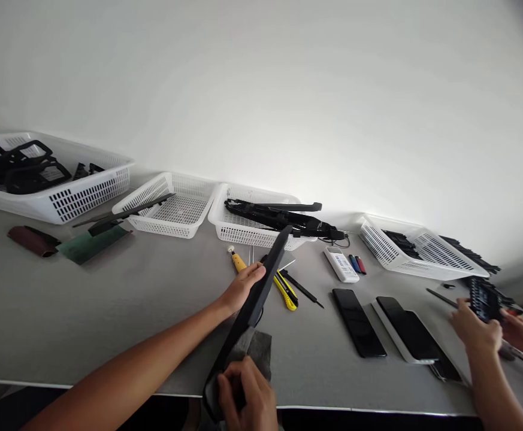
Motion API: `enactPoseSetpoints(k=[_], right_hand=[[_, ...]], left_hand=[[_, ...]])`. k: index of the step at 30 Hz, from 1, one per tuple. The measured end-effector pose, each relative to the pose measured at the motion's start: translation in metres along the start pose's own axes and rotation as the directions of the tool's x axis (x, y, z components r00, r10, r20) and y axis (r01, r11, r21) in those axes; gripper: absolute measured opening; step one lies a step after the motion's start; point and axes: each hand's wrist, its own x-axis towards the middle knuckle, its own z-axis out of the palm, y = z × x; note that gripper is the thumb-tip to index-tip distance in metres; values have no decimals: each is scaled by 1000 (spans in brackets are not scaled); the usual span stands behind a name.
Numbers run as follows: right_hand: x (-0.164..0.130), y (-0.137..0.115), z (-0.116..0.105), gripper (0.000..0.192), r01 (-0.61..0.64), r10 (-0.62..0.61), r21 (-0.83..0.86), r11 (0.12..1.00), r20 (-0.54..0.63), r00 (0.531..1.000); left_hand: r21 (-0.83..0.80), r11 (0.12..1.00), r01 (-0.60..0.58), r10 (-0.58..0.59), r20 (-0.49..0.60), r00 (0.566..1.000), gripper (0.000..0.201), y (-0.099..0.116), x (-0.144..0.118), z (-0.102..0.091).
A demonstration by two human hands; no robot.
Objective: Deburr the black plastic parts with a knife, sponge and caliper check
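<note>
A long black plastic strip (261, 287) slants up from the table's front edge, its far end in front of a basket. Around its middle, my left hand (239, 291) is closed, with the thumb lying along the side. My right hand (248, 392) is closed at the near end, gripping a grey sheet of sandpaper (261, 350) that is folded against the strip. The fingertips are partly hidden. Just beyond the strip lie a yellow utility knife (287, 291), a yellow-handled tool (236, 260) and a thin black tool (304, 289).
White baskets with black parts (88, 193) (261, 236) (382, 248) line the wall; another basket (166, 224) has a strip across it. Green sandpaper (93, 244) and a brown roll (32, 240) lie left. Phones (359, 323) lie right, near a co-worker's hands (477, 329) holding a black part.
</note>
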Motion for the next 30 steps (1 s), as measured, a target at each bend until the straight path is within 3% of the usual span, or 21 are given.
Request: enactPoseSetpoints(k=[3, 6, 9, 12, 14, 16, 20, 22, 26, 30], right_hand=[[-2, 9, -27, 27, 5, -5, 0, 1000, -86, 996], [13, 28, -65, 24, -128, 106, -89, 988, -214, 971], [36, 59, -95, 22, -141, 118, -197, 970, -127, 985], [70, 97, -109, 36, -184, 136, -275, 944, -187, 973], [99, 122, -111, 43, -231, 169, -322, 918, -209, 963], [129, 144, -108, 46, -237, 190, -383, 893, -156, 969], [166, 171, -94, 35, -204, 205, -408, 890, -40, 978], [168, 175, -88, 29, -195, 197, -400, 895, -39, 980], [157, 176, -85, 29, -206, 195, -386, 899, -70, 978], [153, 174, -85, 34, -263, 232, -357, 896, -129, 964]], left_hand=[[-108, 993, -38, 40, 13, 999, 51, 10, 7, -6], [-223, 967, -124, 120, -30, 992, 44, 23, 12, -16], [-360, 916, -174, 152, -88, 984, 40, 34, 17, -28], [-443, 873, -203, 164, -124, 979, 52, 41, 22, -40], [-434, 865, -252, 187, -186, 965, 53, 42, 25, -46], [-363, 872, -328, 236, -274, 932, 53, 42, 27, -48], [-113, 858, -501, 402, -458, 793, 60, 39, 28, -49], [-57, 838, -543, 447, -500, 742, 61, 39, 29, -50], [-61, 813, -579, 464, -532, 708, 61, 44, 29, -51], [79, 797, -598, 556, -482, 677, 61, 45, 26, -49]])
